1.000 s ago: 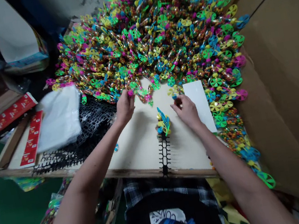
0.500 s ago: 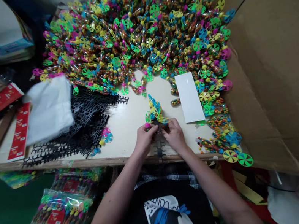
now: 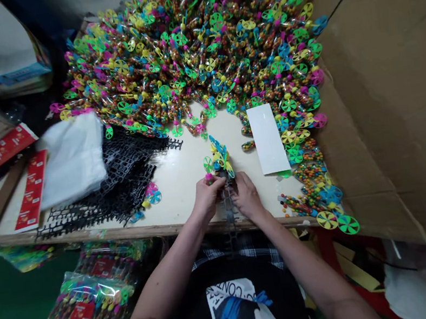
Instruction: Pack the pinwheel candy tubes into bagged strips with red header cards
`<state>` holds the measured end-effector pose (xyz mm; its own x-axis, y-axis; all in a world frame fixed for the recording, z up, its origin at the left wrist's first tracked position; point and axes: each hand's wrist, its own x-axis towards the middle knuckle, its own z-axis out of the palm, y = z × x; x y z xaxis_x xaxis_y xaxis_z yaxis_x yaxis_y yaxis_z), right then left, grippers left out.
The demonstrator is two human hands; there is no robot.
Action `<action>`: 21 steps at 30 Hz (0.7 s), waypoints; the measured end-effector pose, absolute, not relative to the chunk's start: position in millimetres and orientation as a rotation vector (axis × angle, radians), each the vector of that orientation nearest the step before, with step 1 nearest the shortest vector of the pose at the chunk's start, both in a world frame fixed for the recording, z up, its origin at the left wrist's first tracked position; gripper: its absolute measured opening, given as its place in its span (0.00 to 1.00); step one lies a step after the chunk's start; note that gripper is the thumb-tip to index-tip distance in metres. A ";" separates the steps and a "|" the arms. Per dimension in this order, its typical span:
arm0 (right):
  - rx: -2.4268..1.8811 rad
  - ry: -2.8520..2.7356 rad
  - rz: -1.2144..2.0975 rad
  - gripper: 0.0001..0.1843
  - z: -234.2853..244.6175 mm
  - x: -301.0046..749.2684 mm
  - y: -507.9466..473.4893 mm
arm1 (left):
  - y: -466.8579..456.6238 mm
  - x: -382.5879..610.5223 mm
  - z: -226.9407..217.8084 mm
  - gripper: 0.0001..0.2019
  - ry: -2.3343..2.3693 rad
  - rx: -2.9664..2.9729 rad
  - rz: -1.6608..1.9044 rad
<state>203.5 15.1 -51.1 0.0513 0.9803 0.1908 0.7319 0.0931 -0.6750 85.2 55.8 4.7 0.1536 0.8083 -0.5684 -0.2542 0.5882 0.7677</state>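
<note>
My left hand [image 3: 207,199] and my right hand [image 3: 247,196] meet near the board's front edge, both gripping a black plastic ladder-like strip [image 3: 227,205]. Its upper end carries a bunch of clear candy tubes with green, yellow and blue pinwheels [image 3: 218,159], and my left fingertips touch a tube with a pink end. Beyond my hands lies a huge heap of similar pinwheel tubes filled with coloured beads [image 3: 185,49]. A white card [image 3: 268,138] lies to the right of my right hand.
The cream board [image 3: 182,170] bears a tangle of black strips [image 3: 121,186], loose pinwheels [image 3: 152,195] and a white plastic sheet [image 3: 73,159]. Red label cards [image 3: 31,190] lie at left. A cardboard wall [image 3: 375,98] rises at right. Filled bags [image 3: 86,308] lie below left.
My hands have come together on the strip from their separate spots at the heap's edge and near the white card. The view has shifted, and the last half second shows little change.
</note>
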 end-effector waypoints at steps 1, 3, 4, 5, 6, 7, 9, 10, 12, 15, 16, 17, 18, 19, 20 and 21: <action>-1.696 -1.724 0.482 0.07 -51.5 203.2 15.6 | 56.1 85.4 5.7 0.17 1.177 0.569 0.817; -1.687 -1.714 0.475 0.06 -52.2 201.3 16.7 | 56.5 86.0 6.8 0.17 1.174 0.574 0.804; -1.679 -1.711 0.477 0.06 -52.3 199.9 17.2 | 56.4 86.4 6.7 0.17 1.177 0.588 0.800; -1.671 -1.706 0.481 0.06 -52.2 198.6 17.7 | 56.2 86.9 6.3 0.17 1.181 0.604 0.798; -1.666 -1.698 0.487 0.06 -52.0 197.4 18.1 | 55.8 87.2 5.5 0.17 1.182 0.624 0.795; -1.662 -1.690 0.493 0.05 -51.5 196.4 18.5 | 55.3 87.3 4.6 0.18 1.179 0.647 0.786; -1.655 -1.676 0.506 0.05 -50.6 195.2 19.0 | 54.4 85.6 2.5 0.18 1.165 0.715 0.782; -1.653 -1.667 0.511 0.05 -50.2 195.0 19.2 | 54.1 83.6 1.5 0.18 1.158 0.758 0.795; -1.661 -1.636 0.498 0.04 -50.0 194.9 19.3 | 54.0 77.3 -0.8 0.16 1.146 0.843 0.845; -1.678 -1.580 0.456 0.03 -50.6 194.8 19.4 | 54.7 65.5 -6.2 0.10 1.129 0.941 0.936; -1.675 -1.571 0.447 0.03 -50.7 194.7 19.4 | 54.8 62.3 -8.8 0.09 1.116 0.969 0.960; -1.670 -1.566 0.444 0.03 -50.7 194.4 19.3 | 54.9 59.8 -11.7 0.08 1.101 0.996 0.982; -1.666 -1.562 0.444 0.04 -50.7 194.0 19.3 | 54.8 58.2 -14.9 0.08 1.090 1.020 1.002; -1.665 -1.562 0.446 0.04 -50.5 193.5 19.2 | 54.6 57.5 -18.2 0.08 1.086 1.040 1.023; -1.668 -1.563 0.449 0.03 -50.3 192.9 19.2 | 54.3 57.7 -21.5 0.08 1.091 1.055 1.042; -1.674 -1.566 0.454 0.03 -50.1 192.2 19.1 | 54.0 58.5 -24.5 0.09 1.103 1.063 1.063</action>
